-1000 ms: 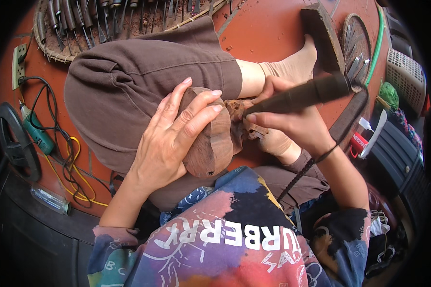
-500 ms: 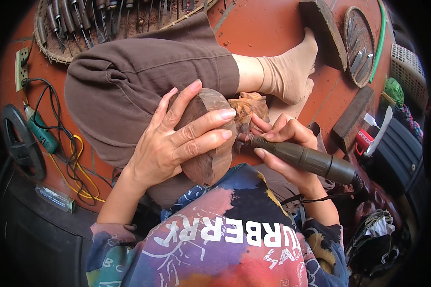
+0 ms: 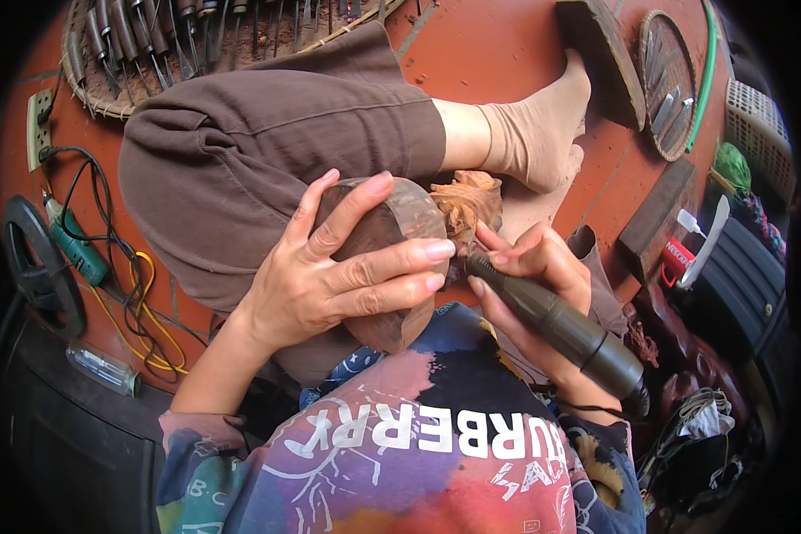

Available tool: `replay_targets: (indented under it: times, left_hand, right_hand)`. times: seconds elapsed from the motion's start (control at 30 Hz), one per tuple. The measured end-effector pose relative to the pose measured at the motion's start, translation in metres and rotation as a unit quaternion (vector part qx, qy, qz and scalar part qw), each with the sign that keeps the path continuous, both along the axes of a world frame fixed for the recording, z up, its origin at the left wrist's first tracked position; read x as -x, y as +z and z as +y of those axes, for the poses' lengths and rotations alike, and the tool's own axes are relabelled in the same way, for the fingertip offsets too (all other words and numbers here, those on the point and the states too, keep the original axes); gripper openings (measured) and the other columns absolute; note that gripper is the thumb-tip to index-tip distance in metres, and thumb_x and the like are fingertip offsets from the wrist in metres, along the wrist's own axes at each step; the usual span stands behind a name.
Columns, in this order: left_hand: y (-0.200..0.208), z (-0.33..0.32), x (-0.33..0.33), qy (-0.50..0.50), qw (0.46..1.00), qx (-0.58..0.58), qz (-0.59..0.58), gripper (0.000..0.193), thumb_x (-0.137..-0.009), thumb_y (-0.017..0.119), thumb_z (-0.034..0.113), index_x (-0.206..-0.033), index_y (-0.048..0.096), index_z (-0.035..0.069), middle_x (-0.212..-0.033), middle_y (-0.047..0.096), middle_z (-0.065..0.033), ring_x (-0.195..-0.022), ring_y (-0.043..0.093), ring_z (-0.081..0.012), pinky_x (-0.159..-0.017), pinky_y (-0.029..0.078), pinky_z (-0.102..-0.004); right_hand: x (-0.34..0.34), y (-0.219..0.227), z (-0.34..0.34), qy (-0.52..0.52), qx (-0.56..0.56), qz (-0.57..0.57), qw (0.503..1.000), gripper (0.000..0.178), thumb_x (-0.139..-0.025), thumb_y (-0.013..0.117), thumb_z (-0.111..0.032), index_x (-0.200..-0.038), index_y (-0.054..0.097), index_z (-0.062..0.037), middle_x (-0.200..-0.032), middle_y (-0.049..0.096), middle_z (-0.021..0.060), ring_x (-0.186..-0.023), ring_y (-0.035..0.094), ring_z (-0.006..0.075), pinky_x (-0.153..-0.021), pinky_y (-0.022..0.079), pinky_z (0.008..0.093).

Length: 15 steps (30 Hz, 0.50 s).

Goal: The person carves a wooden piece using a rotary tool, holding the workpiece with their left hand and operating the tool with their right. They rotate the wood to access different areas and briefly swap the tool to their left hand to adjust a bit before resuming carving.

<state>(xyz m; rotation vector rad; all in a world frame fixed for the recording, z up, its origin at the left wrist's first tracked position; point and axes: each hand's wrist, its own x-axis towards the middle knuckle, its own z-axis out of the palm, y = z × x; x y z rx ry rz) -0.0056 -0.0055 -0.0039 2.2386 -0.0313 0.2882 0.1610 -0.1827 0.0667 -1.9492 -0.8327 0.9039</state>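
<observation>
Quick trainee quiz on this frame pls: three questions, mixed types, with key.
1. Which hand holds the dark green handheld tool?
2. True or false: the left hand touches the wooden piece.
3. The teal power tool lies: A) to the person's right; B) to the person's left; C) in the left hand.

Key: 1. The right hand. 2. True. 3. B.

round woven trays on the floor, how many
2: a large round tan woven tray, partly cut off at upper left, holding brown-handled chisels, and a small round brown woven tray at upper right, holding metal blades. Others may be hidden.
</observation>
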Motion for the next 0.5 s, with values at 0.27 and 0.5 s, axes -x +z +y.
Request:
replay_targets:
  times: [0.27,0.5]
  left_hand:
    - [-0.004,-0.005,0.003,-0.009,0.998,-0.048,-0.028,0.046,-0.083,0.061,0.035,-0.127,0.051,0.044,-0.142,0.045,0.0221,-0.139,0.035,-0.0229,-0.112,0.028,-0.0578]
    - [-0.003,-0.004,0.003,-0.013,0.998,-0.058,-0.034,0.046,-0.082,0.063,0.034,-0.125,0.051,0.043,-0.141,0.046,0.0219,-0.139,0.035,-0.0240,-0.112,0.027,-0.0575]
  right_hand:
    - [0.013,0.002,0.004,0.023,-0.023,-0.093,0.995,0.024,-0.066,0.076,0.010,-0.077,0.056,0.0009,-0.071,0.057,0.0092,-0.068,0.060,0.0179,-0.089,0.056,0.0407]
    - [0.015,0.005,0.006,0.000,-0.021,-0.084,0.996,0.021,-0.065,0.072,0.011,-0.077,0.059,0.0012,-0.067,0.049,0.0090,-0.062,0.057,0.0188,-0.090,0.056,0.0403]
